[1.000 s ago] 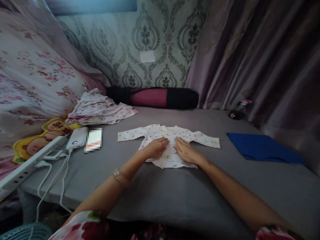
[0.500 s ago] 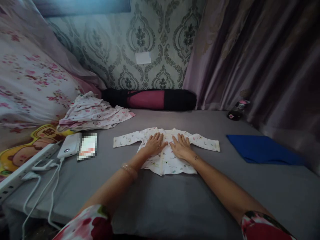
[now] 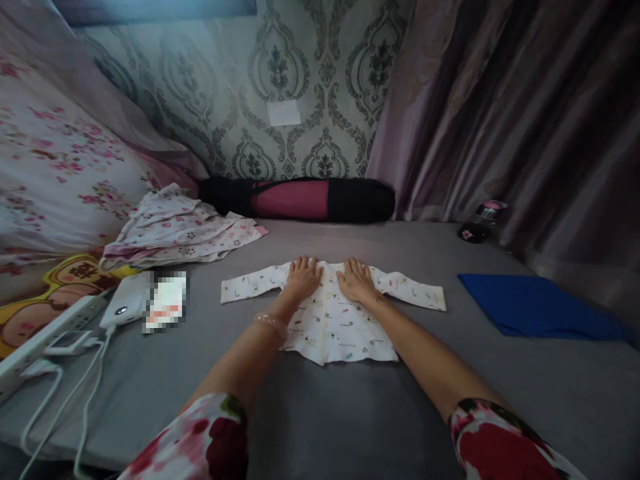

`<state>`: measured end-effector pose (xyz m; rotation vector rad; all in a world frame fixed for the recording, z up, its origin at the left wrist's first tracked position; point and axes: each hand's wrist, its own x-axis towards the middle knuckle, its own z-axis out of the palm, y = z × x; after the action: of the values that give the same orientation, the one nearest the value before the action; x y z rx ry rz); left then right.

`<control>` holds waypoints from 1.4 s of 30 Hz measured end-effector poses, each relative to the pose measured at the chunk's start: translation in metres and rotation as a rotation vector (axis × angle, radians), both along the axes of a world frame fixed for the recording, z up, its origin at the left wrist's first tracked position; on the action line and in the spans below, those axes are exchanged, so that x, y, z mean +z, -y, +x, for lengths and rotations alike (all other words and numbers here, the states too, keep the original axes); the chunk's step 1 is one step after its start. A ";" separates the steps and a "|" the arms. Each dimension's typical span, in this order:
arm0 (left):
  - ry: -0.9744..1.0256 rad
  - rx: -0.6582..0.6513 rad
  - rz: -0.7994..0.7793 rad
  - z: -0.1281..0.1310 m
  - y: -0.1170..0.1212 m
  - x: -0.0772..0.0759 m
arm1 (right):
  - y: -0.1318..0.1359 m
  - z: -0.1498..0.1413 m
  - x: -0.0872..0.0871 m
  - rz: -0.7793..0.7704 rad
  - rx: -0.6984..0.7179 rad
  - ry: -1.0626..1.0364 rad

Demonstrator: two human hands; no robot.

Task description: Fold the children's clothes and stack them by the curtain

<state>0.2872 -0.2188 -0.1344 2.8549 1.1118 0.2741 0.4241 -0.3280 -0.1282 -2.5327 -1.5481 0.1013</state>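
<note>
A small white long-sleeved baby shirt (image 3: 333, 320) with tiny coloured prints lies spread flat on the grey bed sheet (image 3: 350, 413), sleeves out to both sides. My left hand (image 3: 303, 277) rests palm down near the shirt's collar, fingers stretched out. My right hand (image 3: 356, 279) lies flat beside it on the upper chest of the shirt, fingers also spread. Neither hand holds anything.
A pile of floral baby clothes (image 3: 183, 230) lies at the back left. A power bank (image 3: 123, 308), a blurred card (image 3: 166, 303), a power strip (image 3: 45, 327) and white cables sit at the left. A black-and-pink roll (image 3: 300, 199) lies against the wall. A blue cloth (image 3: 535, 307) and a bottle (image 3: 480, 220) are at the right.
Both hands have slid up the shirt from its middle to the collar area, staying flat on the cloth. The lower part of the shirt now shows uncovered.
</note>
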 end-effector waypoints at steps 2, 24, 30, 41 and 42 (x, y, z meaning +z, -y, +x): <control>-0.006 0.061 -0.020 0.004 -0.002 0.001 | -0.002 0.001 -0.001 0.021 -0.022 0.011; 0.072 -0.374 -0.071 -0.007 0.032 0.011 | 0.065 0.087 0.033 0.235 -0.282 -0.266; 0.193 -0.680 -0.122 0.030 0.062 0.010 | 0.109 0.118 0.031 0.122 -0.440 -0.209; 0.001 -0.513 -0.214 0.071 0.071 -0.002 | 0.137 0.144 0.027 -0.108 -0.555 -0.113; -0.002 -0.500 -0.229 0.073 0.072 -0.002 | 0.139 0.147 0.026 -0.099 -0.541 -0.078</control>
<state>0.3599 -0.2904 -0.1361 2.7981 0.3686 0.1027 0.5708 -0.4670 -0.1019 -2.8848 -0.8047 0.2046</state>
